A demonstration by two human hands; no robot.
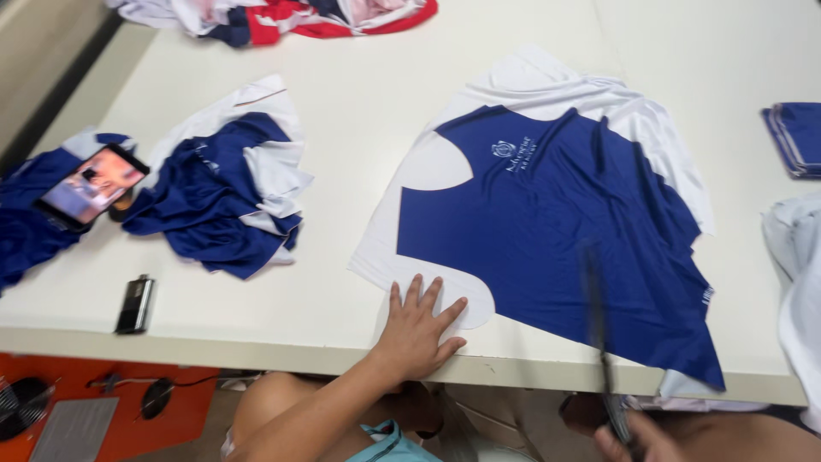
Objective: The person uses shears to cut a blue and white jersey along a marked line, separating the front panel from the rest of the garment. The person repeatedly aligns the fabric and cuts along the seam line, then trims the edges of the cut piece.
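A phone (92, 186) lies tilted on blue cloth at the desk's left side. Its long, flat screen glows with blurry pale colours. A small white logo (511, 152) sits on the blue shirt.

Two hands show — a left hand (419, 329) and a right hand (637, 441). One scissors (599, 334), one phone (92, 186), one lighter (135, 304). One flat blue-and-white garment panel (556, 222), one crumpled blue-and-white heap (227, 192) — plus one red-white-blue pile (282, 17) and one folded blue stack (795, 137).

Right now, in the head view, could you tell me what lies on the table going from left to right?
Phone → small dark lighter-like object → crumpled blue-and-white fabric pile → left hand → flat blue-and-white garment panel → folded blue stack.
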